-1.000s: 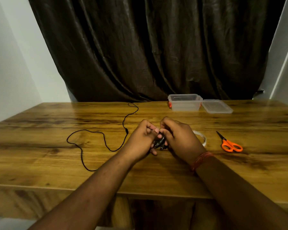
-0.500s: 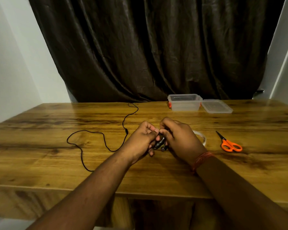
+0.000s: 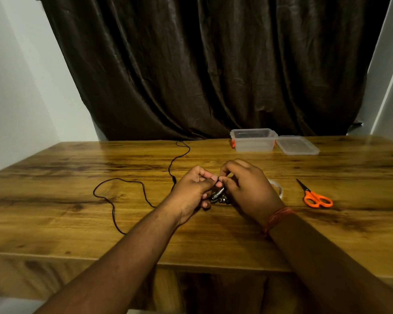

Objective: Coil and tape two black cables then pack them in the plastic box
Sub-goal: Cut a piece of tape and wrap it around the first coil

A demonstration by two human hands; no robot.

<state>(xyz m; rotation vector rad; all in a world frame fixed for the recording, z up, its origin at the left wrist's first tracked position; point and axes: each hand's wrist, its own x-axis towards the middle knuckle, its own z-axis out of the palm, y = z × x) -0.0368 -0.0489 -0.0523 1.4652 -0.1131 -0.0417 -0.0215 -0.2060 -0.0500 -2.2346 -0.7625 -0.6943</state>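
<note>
My left hand (image 3: 194, 189) and my right hand (image 3: 247, 189) meet at the middle of the wooden table (image 3: 55, 223), both gripping a small coiled black cable (image 3: 218, 196) between their curled fingers. Most of that coil is hidden by the fingers. A second black cable (image 3: 127, 182) lies loose and uncoiled to the left, trailing back toward the curtain. The clear plastic box (image 3: 253, 140) stands open at the back, with its lid (image 3: 297, 145) lying beside it on the right. A roll of clear tape (image 3: 278, 189) peeks out behind my right hand.
Orange-handled scissors (image 3: 315, 197) lie on the table right of the tape roll. A dark curtain (image 3: 213, 64) hangs behind the table, with white walls on both sides. The table's front edge runs below my forearms.
My fingers have shifted slightly on the coiled cable, the hands staying together at the same spot. Nothing else on the table has moved.
</note>
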